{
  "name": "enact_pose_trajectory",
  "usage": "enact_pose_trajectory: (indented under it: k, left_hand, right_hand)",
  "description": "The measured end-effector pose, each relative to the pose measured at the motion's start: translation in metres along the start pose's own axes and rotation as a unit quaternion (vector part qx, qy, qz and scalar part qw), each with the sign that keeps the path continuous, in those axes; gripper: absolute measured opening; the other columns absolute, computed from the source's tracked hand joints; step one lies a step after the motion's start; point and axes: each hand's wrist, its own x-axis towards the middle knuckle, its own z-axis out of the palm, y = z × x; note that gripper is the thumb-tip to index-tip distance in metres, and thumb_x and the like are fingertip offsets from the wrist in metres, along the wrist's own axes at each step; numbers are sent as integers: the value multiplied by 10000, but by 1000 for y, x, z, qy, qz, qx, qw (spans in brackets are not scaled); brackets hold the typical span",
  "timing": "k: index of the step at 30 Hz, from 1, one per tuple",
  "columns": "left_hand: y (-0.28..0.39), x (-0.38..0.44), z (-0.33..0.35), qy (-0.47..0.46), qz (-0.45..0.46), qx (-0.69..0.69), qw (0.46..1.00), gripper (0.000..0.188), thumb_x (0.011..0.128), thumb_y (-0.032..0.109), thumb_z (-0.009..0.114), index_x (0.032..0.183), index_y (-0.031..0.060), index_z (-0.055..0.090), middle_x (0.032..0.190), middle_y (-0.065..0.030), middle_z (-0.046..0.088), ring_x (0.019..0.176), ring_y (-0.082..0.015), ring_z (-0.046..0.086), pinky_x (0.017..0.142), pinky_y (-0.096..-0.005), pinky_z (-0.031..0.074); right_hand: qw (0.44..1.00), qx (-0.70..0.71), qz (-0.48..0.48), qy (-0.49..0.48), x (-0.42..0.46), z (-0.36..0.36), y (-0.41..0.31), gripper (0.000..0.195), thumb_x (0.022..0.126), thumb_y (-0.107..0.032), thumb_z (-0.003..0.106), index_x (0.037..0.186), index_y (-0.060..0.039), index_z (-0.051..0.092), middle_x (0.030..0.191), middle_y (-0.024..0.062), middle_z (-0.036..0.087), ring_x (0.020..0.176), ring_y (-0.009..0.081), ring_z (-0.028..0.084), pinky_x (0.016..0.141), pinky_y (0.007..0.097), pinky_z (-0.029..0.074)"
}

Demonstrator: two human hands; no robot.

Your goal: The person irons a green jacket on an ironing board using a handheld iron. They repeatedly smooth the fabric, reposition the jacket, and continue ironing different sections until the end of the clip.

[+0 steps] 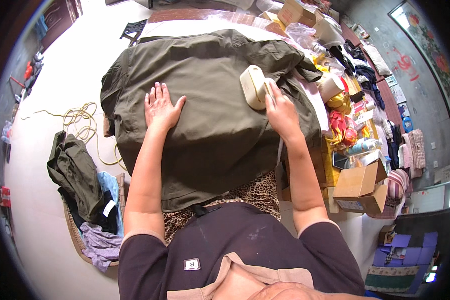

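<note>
A dark olive garment [213, 123] with sleeves is spread over a low surface in front of me, and its near edge hangs down toward my lap. My left hand [162, 109] lies palm down on its left part, fingers a little spread and holding nothing. On the right, my right hand [283, 114] grips the handle of a cream handheld iron [252, 88]. The iron is over the right part of the cloth; whether its underside touches the fabric is hidden. A pale cord [280, 150] hangs below my right wrist.
A wicker basket [72, 228] of clothes, with another olive garment [77, 172], stands at left. Loops of yellow cord [78, 122] lie on the floor. Along the right, a crowded table holds dragon fruit [339, 127], bananas [339, 103] and an open cardboard box [358, 187].
</note>
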Motion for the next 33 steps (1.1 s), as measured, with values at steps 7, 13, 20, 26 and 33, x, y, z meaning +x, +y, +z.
enact_pose_trajectory:
  k: [7,13,20,26,33]
  left_hand:
    - [-1,-2,0,2,-4,7,1000,924,981,702,356,1599,26,232,1687,-134,181,1553,-262,178,1265,-418,109]
    - [28,-45,-7,161,71,-17,984,838,1004,628,418,1534,-19,367,1616,-195,335,1502,-302,298,1251,-440,148]
    - [64,-109,20,178,254,-98,946,477,990,396,583,1378,118,592,1456,-121,548,1345,-287,493,1183,-462,318]
    - [61,-115,25,183,251,-90,946,487,957,340,638,1408,170,565,1478,-87,525,1356,-271,482,1186,-467,314]
    - [62,-121,29,190,263,-102,940,475,969,339,601,1410,165,567,1484,-83,533,1351,-273,498,1189,-466,311]
  right_hand:
    - [994,103,26,38,-57,-51,40,465,988,-254,604,1438,-152,542,1214,262,665,1090,424,664,923,450,529]
    - [976,206,34,60,-60,-62,5,433,1009,-176,603,1435,-111,554,1046,91,669,740,124,512,644,277,432]
    - [966,242,-85,-19,-26,10,-53,442,999,-212,590,1433,-139,543,1182,256,680,1098,402,667,930,442,518]
    - [995,75,-60,6,64,51,-56,466,987,-305,580,1434,-176,544,1105,279,688,1047,454,659,908,501,518]
    - [985,142,-98,23,60,45,-60,480,985,-249,571,1449,-150,499,1133,291,676,1065,482,641,915,526,502]
